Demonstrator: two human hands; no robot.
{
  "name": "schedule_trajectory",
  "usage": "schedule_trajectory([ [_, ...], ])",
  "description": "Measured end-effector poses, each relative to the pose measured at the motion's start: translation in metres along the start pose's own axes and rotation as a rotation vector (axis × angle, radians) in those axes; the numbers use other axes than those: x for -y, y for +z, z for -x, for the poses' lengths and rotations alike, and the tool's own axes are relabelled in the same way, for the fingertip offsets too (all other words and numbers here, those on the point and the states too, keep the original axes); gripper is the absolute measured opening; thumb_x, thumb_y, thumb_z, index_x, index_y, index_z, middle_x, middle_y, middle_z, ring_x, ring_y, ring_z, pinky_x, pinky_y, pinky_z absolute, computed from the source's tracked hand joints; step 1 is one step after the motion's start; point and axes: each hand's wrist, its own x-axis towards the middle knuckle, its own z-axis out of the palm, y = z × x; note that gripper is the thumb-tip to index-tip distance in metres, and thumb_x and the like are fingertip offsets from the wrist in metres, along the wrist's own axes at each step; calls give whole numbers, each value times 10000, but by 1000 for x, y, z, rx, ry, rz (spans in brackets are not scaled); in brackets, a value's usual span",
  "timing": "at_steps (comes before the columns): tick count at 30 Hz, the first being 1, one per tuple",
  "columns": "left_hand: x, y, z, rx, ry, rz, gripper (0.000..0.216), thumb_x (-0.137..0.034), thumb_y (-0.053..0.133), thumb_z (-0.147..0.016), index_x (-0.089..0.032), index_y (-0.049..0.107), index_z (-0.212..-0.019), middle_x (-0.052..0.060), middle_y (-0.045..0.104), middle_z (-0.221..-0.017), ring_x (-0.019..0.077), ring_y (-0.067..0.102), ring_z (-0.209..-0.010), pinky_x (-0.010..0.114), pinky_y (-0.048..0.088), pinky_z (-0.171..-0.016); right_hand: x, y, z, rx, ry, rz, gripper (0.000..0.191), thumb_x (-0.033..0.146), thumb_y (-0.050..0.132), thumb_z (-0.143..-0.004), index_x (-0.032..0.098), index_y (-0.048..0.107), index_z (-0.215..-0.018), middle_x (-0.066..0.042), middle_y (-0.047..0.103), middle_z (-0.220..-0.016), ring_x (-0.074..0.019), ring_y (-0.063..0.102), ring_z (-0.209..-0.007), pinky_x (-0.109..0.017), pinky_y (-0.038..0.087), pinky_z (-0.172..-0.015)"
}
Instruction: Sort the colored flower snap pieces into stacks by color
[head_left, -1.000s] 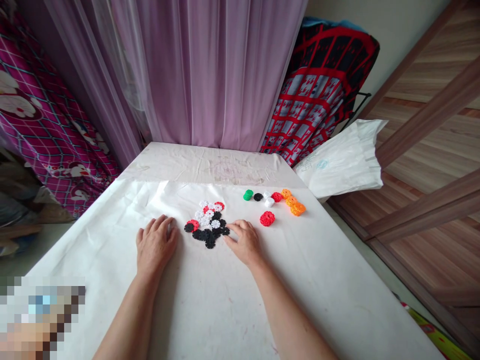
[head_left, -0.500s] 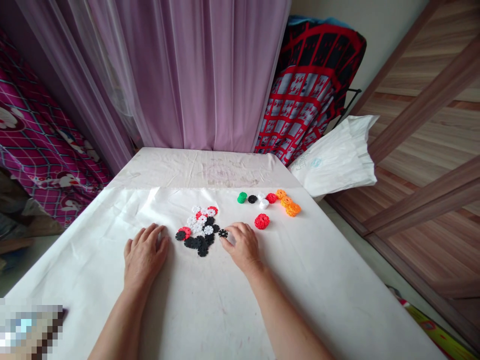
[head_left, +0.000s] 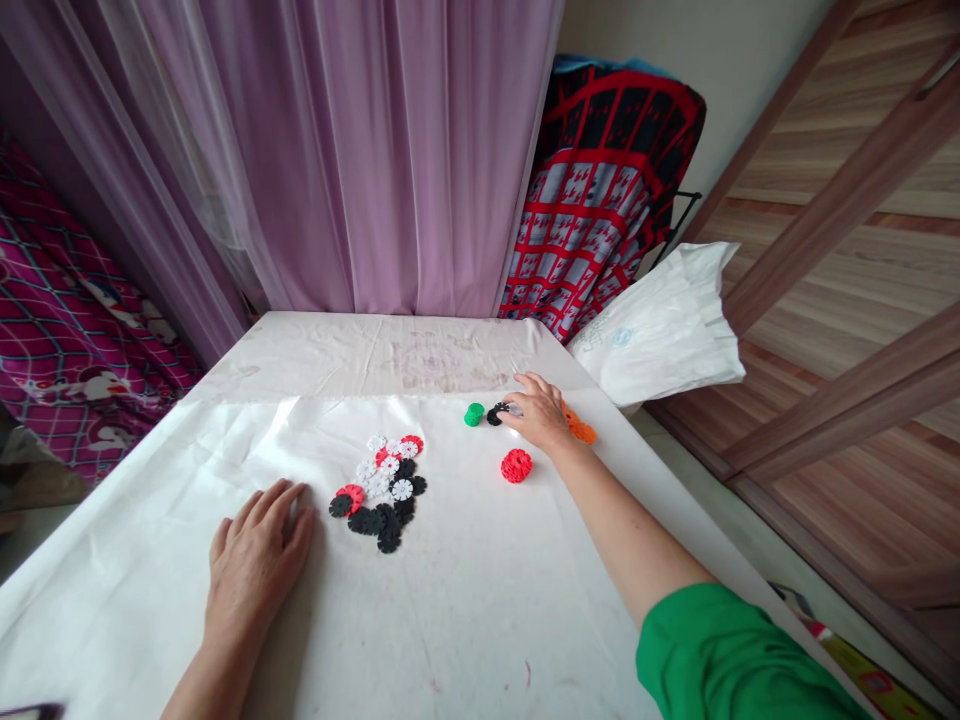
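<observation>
My right hand [head_left: 538, 415] reaches to the far right of the table, its thumb and fingertips closed on a black notched plastic disc [head_left: 503, 409] at the black pieces there. The fingers partly cover white discs [head_left: 514, 409] beside them. Resting flat on the cloth, my left hand [head_left: 255, 560] has its fingers spread and holds nothing. Between the hands lies a loose heap of black discs [head_left: 382, 522], white discs [head_left: 373, 480] and a few red discs [head_left: 351, 496].
A red stack [head_left: 516, 465] sits nearer than my right hand, a green stack [head_left: 473, 414] left of it, and orange discs [head_left: 581, 428] behind its wrist. A white bag [head_left: 660, 330] stands off the table's right edge. Purple curtains [head_left: 405, 160] hang behind.
My right hand has carried a black disc from the mixed heap away and rightward to the black pieces. My left hand stays resting on the cloth. The view has shifted slightly.
</observation>
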Motion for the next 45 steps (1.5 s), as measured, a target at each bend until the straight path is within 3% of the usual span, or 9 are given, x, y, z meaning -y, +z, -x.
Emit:
schedule_trajectory([
  [5, 4, 1, -2, -3, -1, -9, 523, -486, 306, -987, -247, 643, -1308, 102, 587, -1487, 324, 435, -1454, 576, 293, -1216, -8, 8, -3, 68, -15, 29, 168, 336, 761, -839, 261, 794, -987, -101, 546, -1500, -321, 340, -1465, -547, 299, -1137],
  [12, 11, 0, -4, 56, 22, -10, 510, -483, 370, -979, -251, 622, -1356, 105, 549, -1525, 334, 401, -1475, 587, 287, -1216, -10, -5, -14, 317, -87, 122, 508, 397, 756, -821, 266, 687, -1307, -126, 345, -1644, -341, 162, -1554, -568, 168, -1213],
  [16, 17, 2, -4, 65, 40, -12, 500, -468, 412, -966, -262, 618, -1372, 101, 548, -1525, 345, 403, -1473, 602, 297, -1210, -1, -14, -34, 520, -127, 193, 509, 355, 763, -777, 289, 705, -1278, -86, 276, -1683, -345, 68, -1579, -576, 61, -1238],
  [20, 20, 3, -5, 61, 44, -16, 497, -479, 407, -969, -271, 619, -1367, 101, 552, -1521, 349, 406, -1472, 609, 316, -1197, 8, -16, -48, 622, -166, 264, 411, 286, 755, -759, 295, 758, -1170, -68, 337, -1662, -351, 69, -1579, -587, 48, -1235],
  [30, 7, 2, -1, 0, 15, -1, 525, -505, 319, -991, -240, 638, -1313, 104, 577, -1498, 333, 440, -1450, 590, 293, -1210, 14, -13, -34, 603, -213, 248, 365, 276, 720, -762, 261, 779, -1122, -89, 366, -1646, -338, 88, -1576, -584, 29, -1233],
  [45, -3, -1, 0, -3, 9, 10, 551, -484, 291, -994, -215, 641, -1324, 106, 571, -1504, 337, 431, -1450, 601, 288, -1208, 51, -23, -6, 592, -142, 181, 354, 217, 661, -704, 205, 800, -1030, -102, 403, -1625, -344, 56, -1582, -566, -11, -1257],
])
